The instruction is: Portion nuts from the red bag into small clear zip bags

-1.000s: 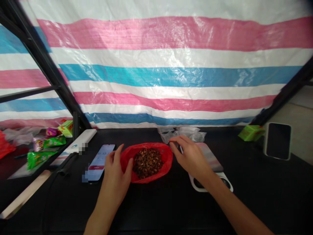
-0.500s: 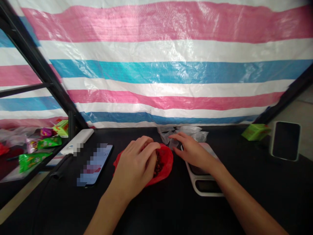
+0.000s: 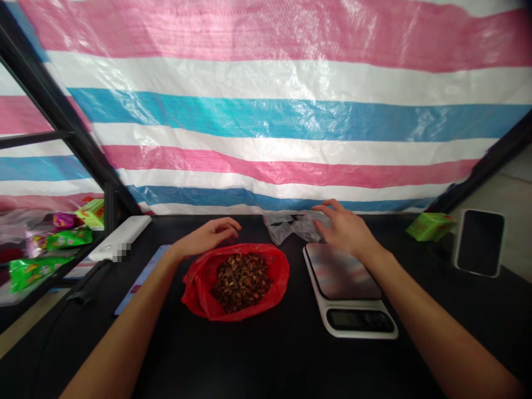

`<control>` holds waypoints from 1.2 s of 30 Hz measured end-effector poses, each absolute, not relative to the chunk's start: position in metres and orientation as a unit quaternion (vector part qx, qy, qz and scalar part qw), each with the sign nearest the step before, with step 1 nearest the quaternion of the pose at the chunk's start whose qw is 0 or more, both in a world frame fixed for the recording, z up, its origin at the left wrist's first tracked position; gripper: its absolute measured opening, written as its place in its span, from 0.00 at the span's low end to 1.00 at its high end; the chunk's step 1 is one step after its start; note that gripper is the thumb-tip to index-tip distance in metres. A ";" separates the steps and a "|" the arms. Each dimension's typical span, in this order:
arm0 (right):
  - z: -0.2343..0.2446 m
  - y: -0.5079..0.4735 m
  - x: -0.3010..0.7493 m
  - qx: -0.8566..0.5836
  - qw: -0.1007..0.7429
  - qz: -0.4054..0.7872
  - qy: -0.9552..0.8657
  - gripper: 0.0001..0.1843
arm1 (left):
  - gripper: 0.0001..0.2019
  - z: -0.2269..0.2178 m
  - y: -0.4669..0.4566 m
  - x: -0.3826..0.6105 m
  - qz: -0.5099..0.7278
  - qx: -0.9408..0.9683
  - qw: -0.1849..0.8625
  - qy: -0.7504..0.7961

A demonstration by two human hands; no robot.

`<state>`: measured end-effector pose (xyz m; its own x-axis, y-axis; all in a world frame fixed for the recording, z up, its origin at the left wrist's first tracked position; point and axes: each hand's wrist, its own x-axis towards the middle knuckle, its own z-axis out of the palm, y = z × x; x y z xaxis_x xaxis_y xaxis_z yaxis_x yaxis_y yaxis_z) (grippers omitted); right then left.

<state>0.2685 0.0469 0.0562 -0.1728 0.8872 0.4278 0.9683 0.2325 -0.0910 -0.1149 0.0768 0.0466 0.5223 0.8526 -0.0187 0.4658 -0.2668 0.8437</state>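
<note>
A red plastic bag [image 3: 195, 282] sits on the black table with its mouth spread wide, full of small brown dried pieces [image 3: 243, 280]. Just behind its far rim is my left hand [image 3: 213, 235], fingers loosely bent, with nothing visible in it. On the right, a white kitchen scale [image 3: 328, 318] lies with its plate bare. My right hand [image 3: 344, 228] reaches past the scale's far edge, thumb and fingers apart, beside several crumpled clear plastic bags [image 3: 282, 228]. Whether its fingertips touch the bags, I cannot tell.
A phone [image 3: 143, 274] lies partly under my left forearm, with a white device [image 3: 124, 235] behind it. Green snack packets [image 3: 39, 271] lie at far left. At the right stand a green box [image 3: 430, 226] and an upright dark-screened device [image 3: 480, 242]. A striped sheet [image 3: 266, 122] hangs behind.
My left hand has moved from over the red bag to behind it, uncovering the brown pieces. My right hand has shifted right and farther back, away from the red bag's side.
</note>
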 end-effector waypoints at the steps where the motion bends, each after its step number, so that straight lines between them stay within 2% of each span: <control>1: 0.054 0.047 0.269 -0.612 0.205 -0.110 -0.756 0.16 | 0.19 0.037 0.078 -0.116 0.252 0.739 0.453 0.430; 3: 0.055 0.047 0.268 -0.610 0.271 -0.116 -0.736 0.14 | 0.20 0.024 0.077 -0.114 0.304 0.716 0.459 0.429; 6: 0.068 0.040 0.254 -0.570 0.462 -0.122 -0.668 0.14 | 0.18 0.022 0.070 -0.103 0.395 0.701 0.413 0.426; 8: 0.078 0.032 0.230 -0.520 0.528 -0.076 -0.667 0.13 | 0.19 0.027 0.064 -0.095 0.446 0.702 0.374 0.410; 13: 0.086 0.012 0.145 -0.445 0.481 0.072 -0.752 0.08 | 0.36 0.037 0.047 -0.076 0.448 0.727 0.406 0.325; 18: 0.075 0.012 0.104 -0.461 0.391 0.092 -0.791 0.09 | 0.34 0.039 0.044 -0.072 0.471 0.645 0.510 0.319; 25: 0.079 0.025 0.084 -0.461 0.309 0.064 -0.829 0.11 | 0.36 0.041 0.048 -0.078 0.517 0.602 0.499 0.349; 28: 0.080 0.031 0.077 -0.465 0.349 0.102 -0.807 0.09 | 0.32 0.039 0.054 -0.077 0.552 0.557 0.468 0.408; 32: 0.076 0.028 0.083 -0.420 0.489 0.257 -0.720 0.22 | 0.27 0.034 0.067 -0.082 0.587 0.525 0.434 0.438; 34: 0.074 0.018 0.092 -0.381 0.494 0.302 -0.721 0.24 | 0.27 0.033 0.071 -0.088 0.564 0.536 0.434 0.453; 36: 0.073 0.003 0.100 -0.377 0.450 0.298 -0.752 0.26 | 0.26 0.034 0.072 -0.095 0.514 0.565 0.439 0.473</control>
